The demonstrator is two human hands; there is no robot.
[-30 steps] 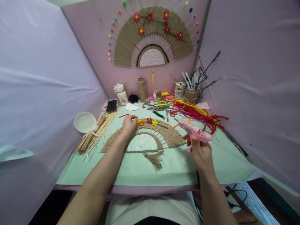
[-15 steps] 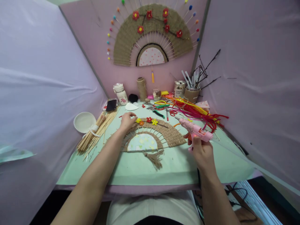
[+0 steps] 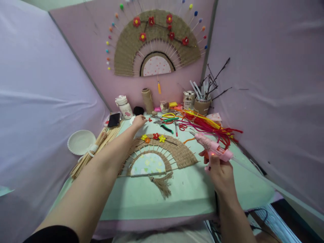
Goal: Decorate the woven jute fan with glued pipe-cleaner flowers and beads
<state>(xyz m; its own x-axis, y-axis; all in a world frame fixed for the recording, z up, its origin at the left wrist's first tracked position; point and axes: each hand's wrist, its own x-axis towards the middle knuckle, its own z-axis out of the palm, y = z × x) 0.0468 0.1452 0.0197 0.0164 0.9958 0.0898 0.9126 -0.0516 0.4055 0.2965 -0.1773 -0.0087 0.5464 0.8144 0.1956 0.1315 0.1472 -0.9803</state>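
Observation:
My left hand (image 3: 140, 121) reaches to the back of the table, its fingers beside a small red flower (image 3: 150, 119); whether they hold anything is too small to tell. My right hand (image 3: 219, 170) grips a pink glue gun (image 3: 214, 147), its nozzle pointing left. Between my arms lies a woven fan (image 3: 186, 155) with a floral half-round centre. Red, orange and yellow flowers (image 3: 162, 138) and a thin twig sit on its upper band. A twine tassel (image 3: 162, 185) lies at its lower edge.
Pliers (image 3: 165, 128), scissors and pipe cleaners (image 3: 210, 125) lie at the back right. A bottle (image 3: 124, 107), twine roll (image 3: 147, 101) and twig pot (image 3: 202, 106) stand behind. Sticks and a white plate (image 3: 81, 142) are left. A larger fan (image 3: 124, 54) hangs on the wall.
My left hand has moved from the fan's flowers back to the small red flower. My right hand keeps hold of the glue gun. The whole view has shifted slightly.

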